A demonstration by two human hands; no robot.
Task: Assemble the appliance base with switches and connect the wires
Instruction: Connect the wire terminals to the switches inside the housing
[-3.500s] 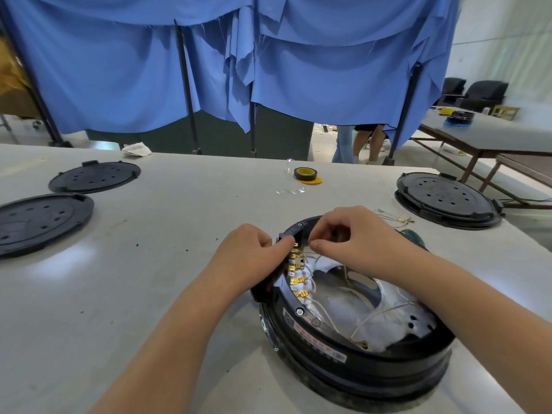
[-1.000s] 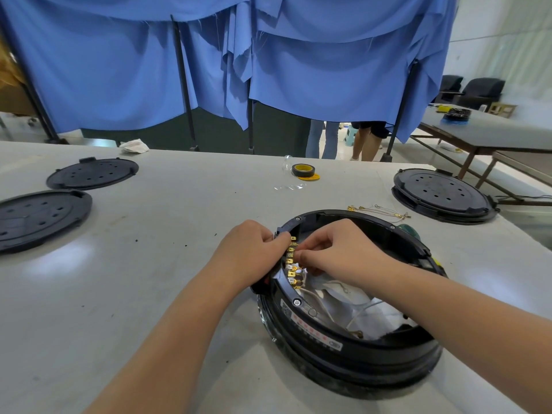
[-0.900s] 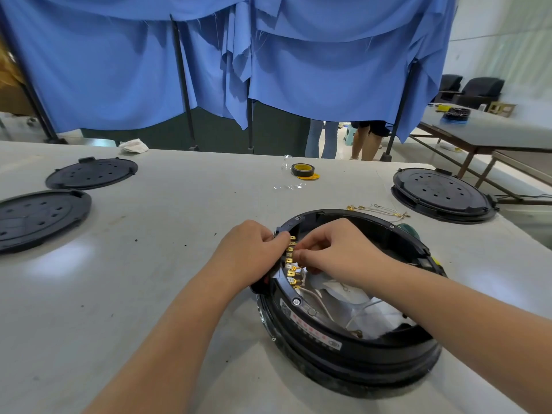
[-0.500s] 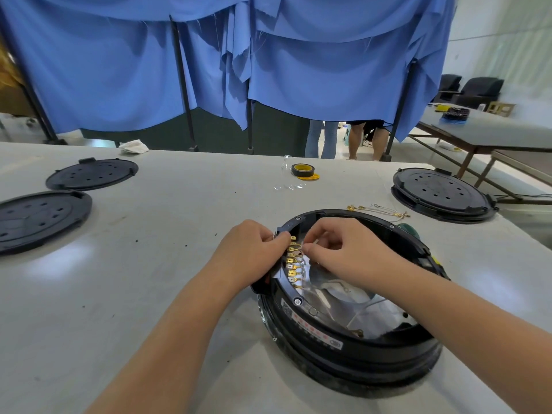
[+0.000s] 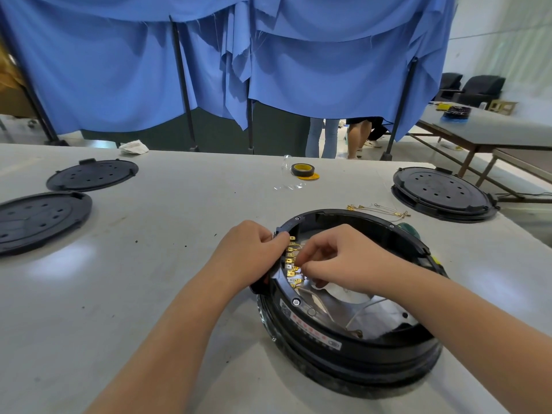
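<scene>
The appliance base (image 5: 352, 339) lies on the surface (image 5: 149, 264) at about 5 o'clock in the view, a black round shell with its open side up. On its inner wall, at the 9 o'clock side of the ring, sits a row of gold terminals (image 5: 291, 264). This row is the thing that the next move depends on: its long axis runs from 12 o'clock down toward 6 o'clock, and it lies between the two hands, touching both.

The left hand (image 5: 248, 252) grips the rim of the base from outside, with curled fingers, and holds the switch block steady. The right hand (image 5: 337, 261) comes from the 3 o'clock side, inside the ring, and its fingertips (image 5: 301, 262) are closed in a pinch at the middle of the row. What it pinches is hidden; I judge it is a wire connector being pushed on a terminal.

Inside the base there is white insulation cloth (image 5: 343, 291) and pale wires (image 5: 363, 309) lying loose over a metal plate.

Spare wires (image 5: 378, 210) lie on the surface just beyond the base at 12 o'clock. A tape roll (image 5: 301, 169) stands farther away.
</scene>
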